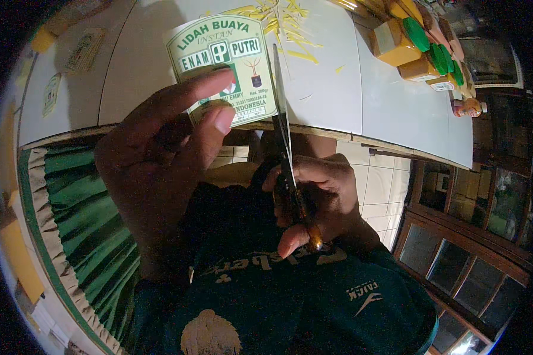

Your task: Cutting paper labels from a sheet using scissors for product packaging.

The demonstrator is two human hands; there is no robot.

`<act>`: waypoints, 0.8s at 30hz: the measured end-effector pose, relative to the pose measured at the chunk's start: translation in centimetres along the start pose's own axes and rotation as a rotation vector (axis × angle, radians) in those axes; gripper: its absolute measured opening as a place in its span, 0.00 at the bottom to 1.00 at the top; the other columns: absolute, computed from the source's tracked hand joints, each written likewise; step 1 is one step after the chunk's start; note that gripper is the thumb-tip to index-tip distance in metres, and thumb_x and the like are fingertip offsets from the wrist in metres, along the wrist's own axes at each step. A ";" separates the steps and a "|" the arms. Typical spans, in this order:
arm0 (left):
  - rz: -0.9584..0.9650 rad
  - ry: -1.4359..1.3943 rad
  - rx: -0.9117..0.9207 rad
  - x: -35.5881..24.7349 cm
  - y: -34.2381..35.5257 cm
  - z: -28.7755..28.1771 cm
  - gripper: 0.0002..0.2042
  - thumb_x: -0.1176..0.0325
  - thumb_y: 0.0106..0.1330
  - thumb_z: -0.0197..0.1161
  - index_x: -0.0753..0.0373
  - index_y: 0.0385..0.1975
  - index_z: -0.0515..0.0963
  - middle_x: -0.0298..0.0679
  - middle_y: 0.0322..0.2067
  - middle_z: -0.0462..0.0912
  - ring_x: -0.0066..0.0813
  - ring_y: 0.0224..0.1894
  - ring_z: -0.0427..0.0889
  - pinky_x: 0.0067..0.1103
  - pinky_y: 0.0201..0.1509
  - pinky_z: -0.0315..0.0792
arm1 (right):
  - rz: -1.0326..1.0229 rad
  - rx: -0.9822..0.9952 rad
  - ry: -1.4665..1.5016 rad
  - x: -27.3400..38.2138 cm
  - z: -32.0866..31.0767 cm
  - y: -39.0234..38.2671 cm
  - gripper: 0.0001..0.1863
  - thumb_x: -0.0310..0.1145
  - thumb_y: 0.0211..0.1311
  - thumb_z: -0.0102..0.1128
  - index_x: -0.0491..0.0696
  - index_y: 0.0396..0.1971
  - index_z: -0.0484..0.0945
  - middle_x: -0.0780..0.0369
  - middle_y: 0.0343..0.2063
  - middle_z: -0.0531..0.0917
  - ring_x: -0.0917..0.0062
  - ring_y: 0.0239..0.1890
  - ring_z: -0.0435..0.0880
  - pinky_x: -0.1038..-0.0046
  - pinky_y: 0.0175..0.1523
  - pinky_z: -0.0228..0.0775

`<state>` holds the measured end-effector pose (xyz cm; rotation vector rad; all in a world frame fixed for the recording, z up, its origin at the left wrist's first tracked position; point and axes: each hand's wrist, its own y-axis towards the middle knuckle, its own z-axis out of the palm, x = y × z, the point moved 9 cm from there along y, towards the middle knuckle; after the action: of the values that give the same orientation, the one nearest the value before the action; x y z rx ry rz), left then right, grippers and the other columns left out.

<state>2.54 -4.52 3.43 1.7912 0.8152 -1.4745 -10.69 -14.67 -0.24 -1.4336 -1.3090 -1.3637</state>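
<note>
Between the thumb and fingers of my left hand point(166, 127) is a pale green printed label point(225, 41) with an arched top, held up over the table's near edge. My right hand point(326, 195) grips a pair of scissors point(283, 127) by the handles, close to my shirt. Their blades point away from me and run along the label's right side. The blades look nearly closed; whether paper lies between them I cannot tell. On the white table beyond the label lies a heap of thin yellow paper strips point(284, 29).
Yellow-orange containers with green lids point(417, 35) stand at the table's far right, beside a small bottle point(469, 107). Other labels point(51, 94) lie on the white tabletop point(331, 77) at the left. A pleated green cloth point(89, 207) hangs at the left; wooden glass-paned doors point(465, 254) are at the right.
</note>
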 end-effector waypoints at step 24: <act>-0.094 -0.027 -0.031 1.6 1.0 0.1 0.14 0.82 0.52 0.63 0.64 0.39 0.80 0.39 0.36 0.82 0.18 0.35 0.79 0.13 0.38 0.72 | -0.202 -0.155 -0.092 -1.4 -1.4 -0.9 0.32 0.49 0.27 0.78 0.41 0.30 0.76 0.62 0.18 0.80 0.82 0.19 0.80 0.82 0.19 0.65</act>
<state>3.52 -5.10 1.99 1.7275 0.9144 -1.5342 -11.75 -16.10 -1.47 -1.5150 -1.4668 -1.5769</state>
